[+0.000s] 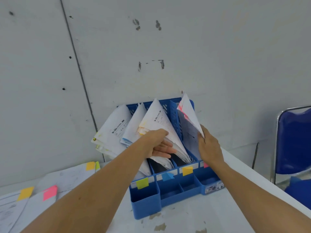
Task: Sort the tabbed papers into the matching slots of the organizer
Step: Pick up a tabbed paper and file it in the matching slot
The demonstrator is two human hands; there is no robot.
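A blue plastic organizer [178,192] stands against the wall with several upright slots, marked at the front by a green tab [142,182], a blue tab [167,176], a yellow tab [187,171] and a pink tab [205,164]. Papers lean in each slot. My left hand [159,145] presses with straight fingers against the yellow-tabbed papers [156,121] in the third slot. My right hand [209,147] pinches the lower corner of the pink-tabbed papers [186,108] standing in the rightmost slot.
Loose tabbed papers [38,195] with yellow, pink and green tabs lie on the white table [185,221] at the left. A blue chair [294,145] stands at the right, beside the table's edge. A grey wall rises directly behind the organizer.
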